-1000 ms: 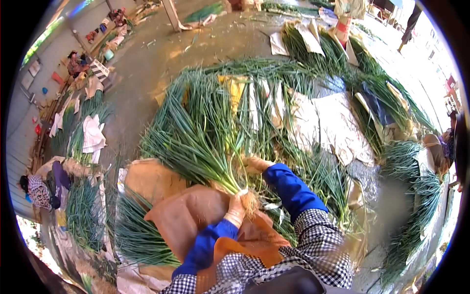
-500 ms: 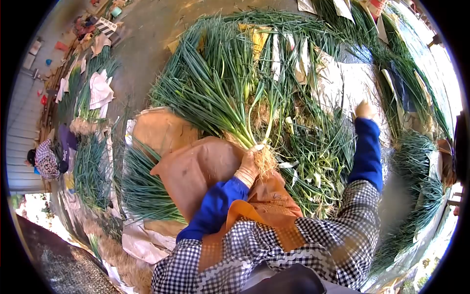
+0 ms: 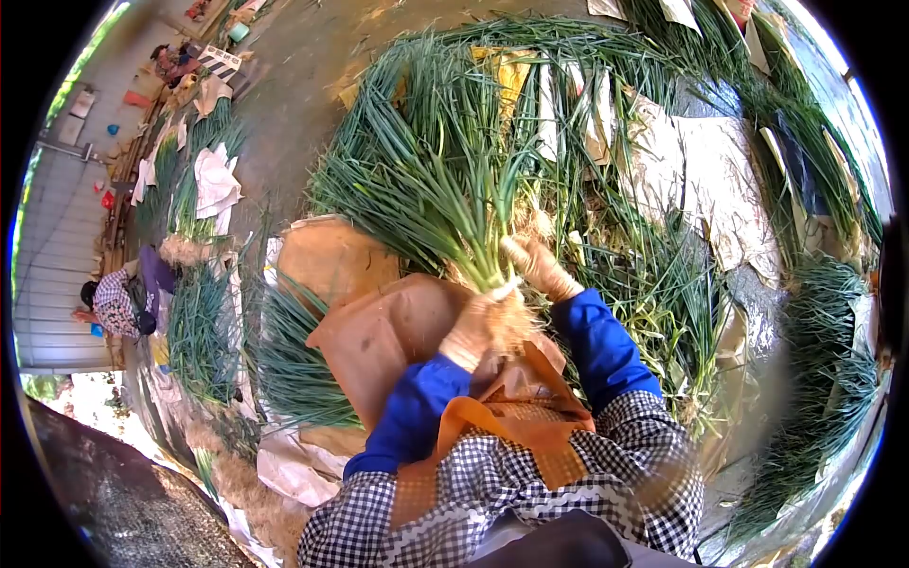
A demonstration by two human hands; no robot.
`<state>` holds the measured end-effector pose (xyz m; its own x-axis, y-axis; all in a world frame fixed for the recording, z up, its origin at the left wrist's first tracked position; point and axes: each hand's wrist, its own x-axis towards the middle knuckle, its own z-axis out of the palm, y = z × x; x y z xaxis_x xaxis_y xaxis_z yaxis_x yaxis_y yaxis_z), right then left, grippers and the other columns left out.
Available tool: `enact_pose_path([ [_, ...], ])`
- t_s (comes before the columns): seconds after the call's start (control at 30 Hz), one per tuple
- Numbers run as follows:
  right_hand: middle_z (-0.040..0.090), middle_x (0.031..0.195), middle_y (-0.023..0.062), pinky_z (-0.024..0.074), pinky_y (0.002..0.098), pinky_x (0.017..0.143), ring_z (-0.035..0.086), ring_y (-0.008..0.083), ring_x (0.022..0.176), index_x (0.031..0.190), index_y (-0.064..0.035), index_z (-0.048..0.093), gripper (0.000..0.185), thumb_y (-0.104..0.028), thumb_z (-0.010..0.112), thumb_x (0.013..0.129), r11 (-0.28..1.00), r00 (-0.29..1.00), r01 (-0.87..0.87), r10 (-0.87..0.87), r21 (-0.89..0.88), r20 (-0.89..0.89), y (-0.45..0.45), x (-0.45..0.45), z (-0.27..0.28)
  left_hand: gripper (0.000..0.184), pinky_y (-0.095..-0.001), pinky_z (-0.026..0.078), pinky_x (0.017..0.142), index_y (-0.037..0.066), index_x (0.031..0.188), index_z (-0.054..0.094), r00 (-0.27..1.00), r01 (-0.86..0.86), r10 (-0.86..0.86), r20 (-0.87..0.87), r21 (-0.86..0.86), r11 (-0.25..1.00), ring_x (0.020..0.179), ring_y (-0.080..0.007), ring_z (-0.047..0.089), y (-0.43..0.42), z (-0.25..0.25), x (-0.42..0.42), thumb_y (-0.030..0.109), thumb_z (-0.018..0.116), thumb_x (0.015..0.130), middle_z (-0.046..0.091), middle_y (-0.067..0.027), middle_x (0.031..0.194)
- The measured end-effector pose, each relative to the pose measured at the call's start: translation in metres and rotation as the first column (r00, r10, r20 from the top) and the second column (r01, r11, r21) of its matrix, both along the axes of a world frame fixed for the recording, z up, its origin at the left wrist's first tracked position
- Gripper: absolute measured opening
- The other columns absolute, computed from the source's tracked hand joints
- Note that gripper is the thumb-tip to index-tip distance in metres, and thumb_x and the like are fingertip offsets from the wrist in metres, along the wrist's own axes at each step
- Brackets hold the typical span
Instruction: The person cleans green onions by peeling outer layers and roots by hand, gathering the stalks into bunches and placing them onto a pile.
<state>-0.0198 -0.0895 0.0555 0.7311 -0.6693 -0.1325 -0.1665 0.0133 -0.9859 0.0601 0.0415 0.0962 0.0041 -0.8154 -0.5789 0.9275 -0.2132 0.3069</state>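
Note:
A bunch of green onions [image 3: 445, 204] fans up and leftward from my left hand [image 3: 472, 331]. That hand is wrapped round the lower stalks, just above the tangled pale roots [image 3: 512, 324]. My right hand [image 3: 542, 269] is on the right side of the same stalks, its fingers bent and pressed together against them; their tips are partly hidden. Below the bunch, a brown apron-like sheet [image 3: 393, 327] covers my lap. Loose green leaves and trimmings [image 3: 653, 312] lie in a heap to the right of my right hand.
More green onions [image 3: 308, 355] lie at left, beside a tan sheet [image 3: 336, 260]. White sacking [image 3: 715, 175] is spread at upper right. Further bundles [image 3: 819, 369] line the right side. Another person [image 3: 118, 301] bends over bundles at far left.
My right hand has come in from the far right to the stalks in my left hand. The left hand keeps its hold. The view has shifted slightly.

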Motion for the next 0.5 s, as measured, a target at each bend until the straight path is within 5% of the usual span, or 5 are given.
enact_pose_path([
  [0.03,0.065,0.095,0.0117,0.0446,0.0351,0.078,0.058,0.0212,0.088,0.109,0.0045,0.056,0.05,-0.041,0.049,0.09,0.963,0.999,0.006,-0.018,0.269,0.042,-0.011,-0.003,0.023,0.009,-0.0208,0.04,0.048,0.006,0.092,0.05,1.0,-0.001,0.001,-0.001,-0.108,0.994,0.054,-0.0081,0.045,0.009,0.019,0.013,0.014,0.05,0.089,0.046,0.0016,0.068],
  [0.1,0.065,0.093,0.0135,0.0453,0.0367,0.075,0.06,0.0247,0.086,0.104,0.0021,0.059,0.047,-0.041,0.052,0.087,0.925,0.943,0.332,-0.327,0.185,-0.059,-0.048,0.009,-0.053,0.015,-0.0222,0.04,0.05,0.009,0.1,0.044,0.939,-0.18,0.053,-0.341,-0.352,0.919,0.061,-0.0098,0.044,0.022,0.077,0.036,0.014,0.051,0.087,0.042,0.0012,0.071],
  [0.17,0.064,0.094,0.0161,0.0459,0.038,0.075,0.06,0.0298,0.086,0.103,-0.0004,0.059,0.042,-0.037,0.059,0.083,0.917,0.849,0.243,-0.359,-0.316,-0.388,-0.081,0.009,-0.069,0.018,-0.0296,0.043,0.055,0.009,0.099,0.046,0.94,-0.259,0.093,-0.328,-0.509,0.821,0.063,-0.0133,0.046,0.034,0.12,0.069,0.02,0.051,0.086,0.045,-0.0006,0.074],
  [0.3,0.064,0.092,0.0173,0.0459,0.0363,0.082,0.059,0.0311,0.092,0.113,-0.0095,0.057,0.042,-0.04,0.053,0.084,0.715,0.792,-0.111,-0.356,-0.69,-0.496,-0.147,0.049,-0.251,0.05,-0.0282,0.046,0.057,0.007,0.129,0.041,0.986,-0.146,-0.005,-0.166,-0.88,0.452,0.061,-0.0136,0.052,0.032,0.185,0.115,0.02,0.058,0.083,0.051,-0.0018,0.079],
  [0.5,0.061,0.075,0.0159,0.0458,0.0428,0.059,0.059,0.0323,0.068,0.08,-0.0085,0.056,0.025,-0.032,0.051,0.084,0.808,0.81,0.12,-0.416,-0.577,-0.413,-0.101,-0.01,-0.034,0.048,-0.0256,0.044,0.059,0.002,0.127,0.039,0.858,-0.282,0.478,0.19,-0.602,0.747,0.074,-0.0149,0.048,0.017,0.165,0.101,0.013,0.054,0.083,0.049,-0.0064,0.089],
])
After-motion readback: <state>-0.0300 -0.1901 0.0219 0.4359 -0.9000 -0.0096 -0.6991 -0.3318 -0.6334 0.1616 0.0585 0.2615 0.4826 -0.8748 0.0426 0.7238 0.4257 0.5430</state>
